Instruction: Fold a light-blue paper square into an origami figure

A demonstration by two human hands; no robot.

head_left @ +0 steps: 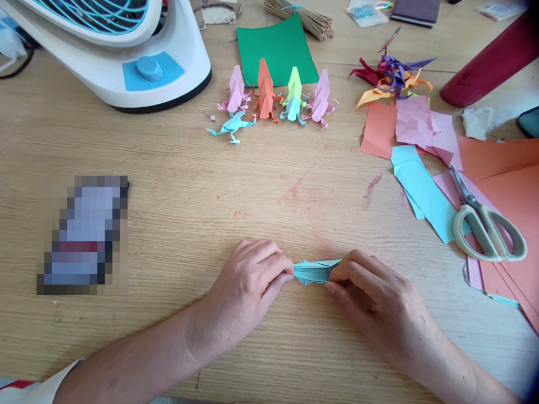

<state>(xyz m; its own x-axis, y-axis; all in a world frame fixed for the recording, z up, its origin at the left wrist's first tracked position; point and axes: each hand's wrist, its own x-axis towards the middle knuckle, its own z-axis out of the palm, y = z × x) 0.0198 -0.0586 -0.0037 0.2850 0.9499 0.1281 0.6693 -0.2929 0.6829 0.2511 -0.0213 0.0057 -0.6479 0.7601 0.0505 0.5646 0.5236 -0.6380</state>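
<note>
A narrow folded piece of light blue paper stretches between my two hands, low over the front middle of the table. My left hand pinches its left end between thumb and fingers. At the other end, my right hand grips the paper the same way, its fingertips hiding that tip. Several pleats and small points show along the middle of the fold. Farther back stand origami frogs: a pink one, an orange one, a green and blue one and another pink one. A blue frog sits before them.
Scissors lie on coloured paper sheets at right. Blue strips and dark folded figures are nearby, with a red cylinder. A white fan base stands back left, a blurred phone left, green paper behind.
</note>
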